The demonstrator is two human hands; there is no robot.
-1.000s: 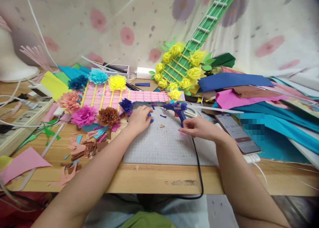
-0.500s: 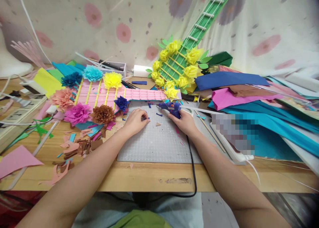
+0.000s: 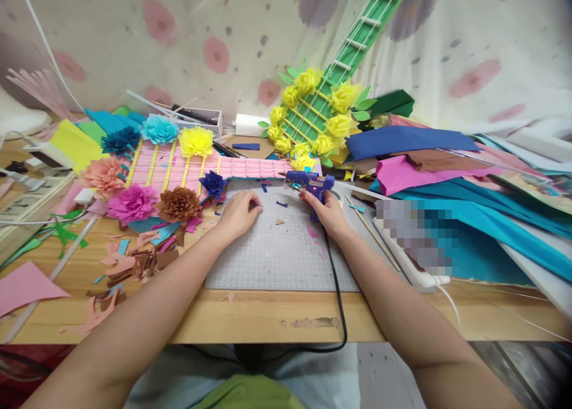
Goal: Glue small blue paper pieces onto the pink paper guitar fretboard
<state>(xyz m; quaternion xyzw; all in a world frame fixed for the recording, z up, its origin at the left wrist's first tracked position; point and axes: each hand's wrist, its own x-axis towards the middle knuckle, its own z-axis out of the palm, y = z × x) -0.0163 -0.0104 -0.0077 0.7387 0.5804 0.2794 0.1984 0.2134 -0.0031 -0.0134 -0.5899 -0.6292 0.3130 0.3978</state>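
My right hand (image 3: 328, 211) grips the handle of a blue hot glue gun (image 3: 310, 183), nozzle pointing left over the grey cutting mat (image 3: 277, 254). Its black cord (image 3: 335, 302) runs off the table's front edge. My left hand (image 3: 239, 211) rests on the mat with fingers curled around a small dark blue paper piece, barely visible. Just beyond it a dark blue paper flower (image 3: 213, 184) sits at the edge of a pink paper guitar (image 3: 187, 168) ringed with paper flowers.
A green paper guitar (image 3: 330, 93) with yellow flowers leans at the back. Stacked coloured paper sheets (image 3: 411, 144) fill the right side. A phone lies right of the mat. Paper scraps (image 3: 134, 260) litter the left; a power strip (image 3: 27, 200) sits far left.
My right hand reached from the mat to the glue gun, took its handle and lifted it slightly upright. My left hand stayed in place on the mat.
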